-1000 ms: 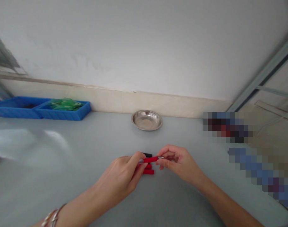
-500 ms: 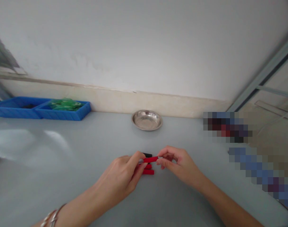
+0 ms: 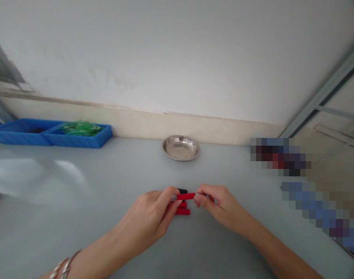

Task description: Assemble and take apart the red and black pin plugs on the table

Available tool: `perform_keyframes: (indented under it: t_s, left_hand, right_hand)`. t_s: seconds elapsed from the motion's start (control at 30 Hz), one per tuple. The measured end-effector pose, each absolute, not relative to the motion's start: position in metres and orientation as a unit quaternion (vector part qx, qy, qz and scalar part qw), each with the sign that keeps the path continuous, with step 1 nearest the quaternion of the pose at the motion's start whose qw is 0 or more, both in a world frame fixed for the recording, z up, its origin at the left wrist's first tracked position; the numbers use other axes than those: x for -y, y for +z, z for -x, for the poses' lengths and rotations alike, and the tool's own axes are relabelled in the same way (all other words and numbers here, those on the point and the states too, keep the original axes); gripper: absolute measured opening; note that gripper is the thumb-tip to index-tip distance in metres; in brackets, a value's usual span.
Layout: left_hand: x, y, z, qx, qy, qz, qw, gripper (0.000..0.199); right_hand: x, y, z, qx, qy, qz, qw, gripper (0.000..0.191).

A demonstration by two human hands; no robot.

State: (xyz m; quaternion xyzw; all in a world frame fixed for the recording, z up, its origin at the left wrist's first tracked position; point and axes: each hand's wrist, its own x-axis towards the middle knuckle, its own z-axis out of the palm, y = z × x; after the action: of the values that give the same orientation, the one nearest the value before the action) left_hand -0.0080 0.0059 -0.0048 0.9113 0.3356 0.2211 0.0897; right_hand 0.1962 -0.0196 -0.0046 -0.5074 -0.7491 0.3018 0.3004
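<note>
Wall (image 3: 177,58) being lit softly, brightest tone being shown right of centre; corners being dimmed. Light source not being shown. Tabletop (image 3: 121,166) being washed in cool grey, darkened by soft shadow at bottom centre. Pale streaks being seen at left; sheen or clear plastic not being distinguished. Small highlights being reflected in steel dish (image 3: 181,149). Metal frame (image 3: 325,83) being stretched towards edge. Fine detail being blurred on red pen (image 3: 186,196). Right side being masked by mosaic blocks (image 3: 322,209).
</note>
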Motion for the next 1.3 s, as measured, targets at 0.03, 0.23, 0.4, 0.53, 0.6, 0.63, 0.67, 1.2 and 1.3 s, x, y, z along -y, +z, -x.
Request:
perform_keyframes:
  t_s: [0.03, 0.23, 0.4, 0.53, 0.6, 0.63, 0.67, 1.2, 1.3]
  left_hand:
    - [-0.0059, -0.0046, 0.0081, -0.331, 0.221, -0.913, 0.091, 0.015]
    - [-0.0057, -0.0045, 0.0089, -0.324, 0.225, -0.916, 0.073, 0.017]
    - [-0.0068, -0.0047, 0.0089, -0.332, 0.223, -0.914, 0.062, 0.018]
    - [-0.0065, -0.0052, 0.0088, -0.326, 0.232, -0.915, 0.06, 0.017]
    - [-0.0061, -0.0053, 0.0088, -0.326, 0.231, -0.914, 0.064, 0.017]
    - [-0.006, -0.0053, 0.0088, -0.326, 0.23, -0.915, 0.066, 0.018]
    - [-0.0059, -0.0051, 0.0088, -0.326, 0.228, -0.915, 0.069, 0.018]
    - [-0.0072, -0.0044, 0.0087, -0.325, 0.227, -0.916, 0.065, 0.017]
    - [-0.0075, -0.0046, 0.0089, -0.326, 0.221, -0.917, 0.066, 0.016]
  right_hand:
    - [0.0199, -0.0039, -0.1961, 0.751, 0.304, 0.506, 0.298, 0.038]
    - [0.0208, -0.0032, -0.1965, 0.745, 0.323, 0.491, 0.316, 0.033]
    - [0.0197, -0.0068, -0.1973, 0.751, 0.29, 0.492, 0.332, 0.023]
    - [0.0191, -0.0063, -0.1967, 0.773, 0.255, 0.488, 0.315, 0.032]
    - [0.0194, -0.0054, -0.1965, 0.778, 0.242, 0.492, 0.307, 0.036]
    - [0.0196, -0.005, -0.1965, 0.777, 0.242, 0.495, 0.306, 0.036]
    - [0.0198, -0.005, -0.1967, 0.774, 0.246, 0.496, 0.308, 0.033]
    - [0.0204, -0.0069, -0.1975, 0.777, 0.226, 0.491, 0.322, 0.024]
    - [0.0191, -0.0081, -0.1979, 0.789, 0.207, 0.475, 0.331, 0.022]
